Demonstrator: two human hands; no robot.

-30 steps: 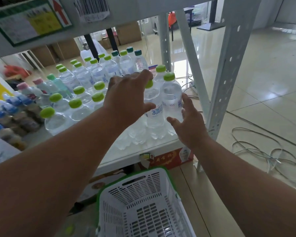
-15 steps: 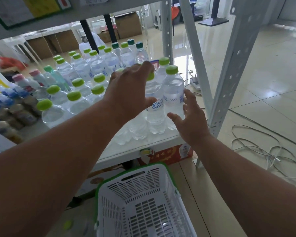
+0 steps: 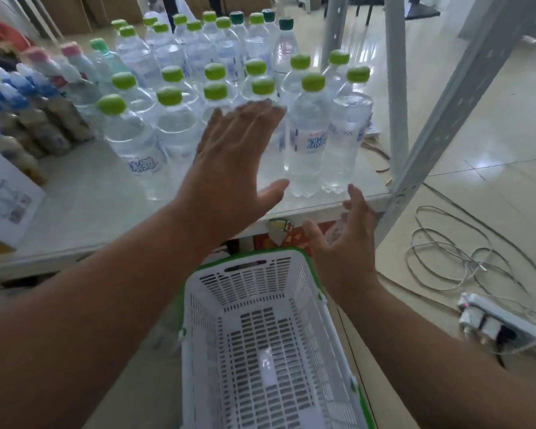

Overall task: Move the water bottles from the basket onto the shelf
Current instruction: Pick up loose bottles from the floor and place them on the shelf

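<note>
Several clear water bottles with lime-green caps stand upright in rows on the white shelf [image 3: 84, 209]. The two nearest the front right corner are one labelled bottle [image 3: 307, 140] and its neighbour [image 3: 344, 134]. My left hand [image 3: 232, 162] hovers flat over the shelf's front, fingers spread, holding nothing. My right hand [image 3: 344, 243] is lower, in front of the shelf edge, fingers apart and holding nothing. Below them the white basket [image 3: 331, 308] with a green rim sits on the floor with no bottles inside.
Pink- and blue-capped bottles [image 3: 28, 97] fill the shelf's left side. Grey shelf uprights [image 3: 440, 125] rise at the right. Loose white cables [image 3: 455, 255] and a power strip [image 3: 502, 326] lie on the tiled floor to the right.
Both hands have let go of the front bottles and drawn back toward me, the right hand dropping below the shelf edge. The view has tilted down, showing more of the basket.
</note>
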